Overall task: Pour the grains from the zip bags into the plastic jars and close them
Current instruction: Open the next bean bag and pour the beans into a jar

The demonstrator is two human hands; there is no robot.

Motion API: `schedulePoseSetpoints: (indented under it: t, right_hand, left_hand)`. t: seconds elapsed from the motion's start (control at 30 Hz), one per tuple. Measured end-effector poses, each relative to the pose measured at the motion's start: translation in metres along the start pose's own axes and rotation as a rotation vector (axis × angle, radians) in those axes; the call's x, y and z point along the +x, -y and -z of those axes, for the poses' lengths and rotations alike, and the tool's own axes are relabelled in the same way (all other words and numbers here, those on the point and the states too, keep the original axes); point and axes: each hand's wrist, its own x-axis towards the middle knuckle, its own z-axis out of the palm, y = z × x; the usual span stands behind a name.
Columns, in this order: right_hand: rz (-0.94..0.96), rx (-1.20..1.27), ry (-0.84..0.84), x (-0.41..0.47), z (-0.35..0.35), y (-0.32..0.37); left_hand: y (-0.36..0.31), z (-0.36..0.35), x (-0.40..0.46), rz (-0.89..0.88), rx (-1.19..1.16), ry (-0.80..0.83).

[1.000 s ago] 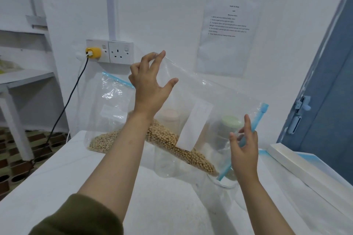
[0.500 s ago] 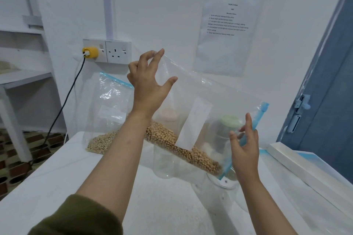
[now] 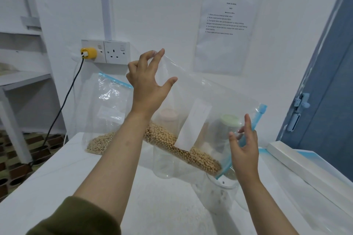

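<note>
- Left hand (image 3: pixel 147 86) pinches the raised bottom corner of the zip bag (image 3: pixel 200 105), other fingers spread.
- Right hand (image 3: pixel 245 149) grips its blue zip edge above the open jar (image 3: pixel 219 196) on the worktop (image 3: pixel 57 177).
- Grains (image 3: pixel 181 147) lie along the tilted bag's lower edge.

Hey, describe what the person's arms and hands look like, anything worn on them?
Both hands are bare: no gloves, rings or watch show on the left hand or the right hand. The left arm has an olive-green sleeve pushed up near the elbow. The right forearm is bare as far as the frame shows.
</note>
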Motion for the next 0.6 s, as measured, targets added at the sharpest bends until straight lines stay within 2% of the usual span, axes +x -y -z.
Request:
schedulePoseSetpoints:
  t: [0.6]
  right_hand:
    - [0.004,0.012,-0.015,0.0013,-0.0017,0.0016]
  left_hand:
    - [0.003,0.0011,-0.0011,0.012,-0.002,-0.003]
